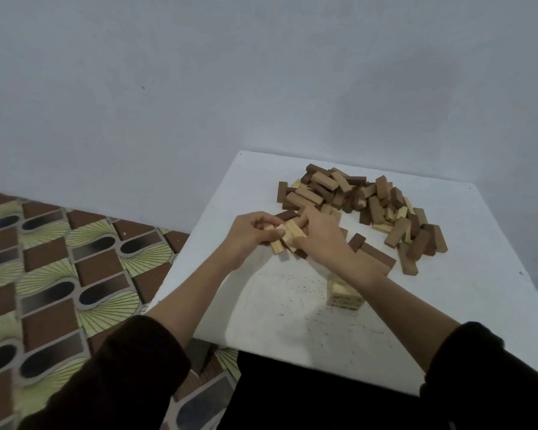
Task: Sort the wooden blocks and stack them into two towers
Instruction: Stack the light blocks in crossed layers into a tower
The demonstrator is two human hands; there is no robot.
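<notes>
**Fingers of both hands pinch one bundle of pale blocks**

Furthest left lies the patterned floor (pixel 59 259), brown tiles set among green fans. A dark sleeve (pixel 121 367) comes up from the bottom corner and ends at a bare forearm reaching over the edge of the white table (pixel 292 330).

That arm's left hand (pixel 249 235) has its fingers curled inward, with the thumb pressed against the near side of a small bundle of pale blocks (pixel 288 234). The blocks lie side by side, slanted, over the table's left part. I cannot tell whether the bundle rests on the tabletop or hangs just above it.

The right hand (pixel 320 237) meets it from the other side. Its fingers are bent and close together, pinching the same bundle, so the two hands nearly touch. A dark block (pixel 284 215) peeps out just behind the knuckles.

Nearer the front edge, partly hidden under the right forearm, stands a short stack (pixel 343 294) of pale blocks, upright and square.

Just right of the hand, two dark blocks (pixel 378 254) lie flat on the table.

Beyond them, toward the far right, a loose heap (pixel 364 200) of blocks sprawls across the tabletop. Most are brown and a few are pale, and they lie tumbled at every angle. It is well apart from the stack.

A plain grey wall (pixel 199 72) rises behind everything.
</notes>
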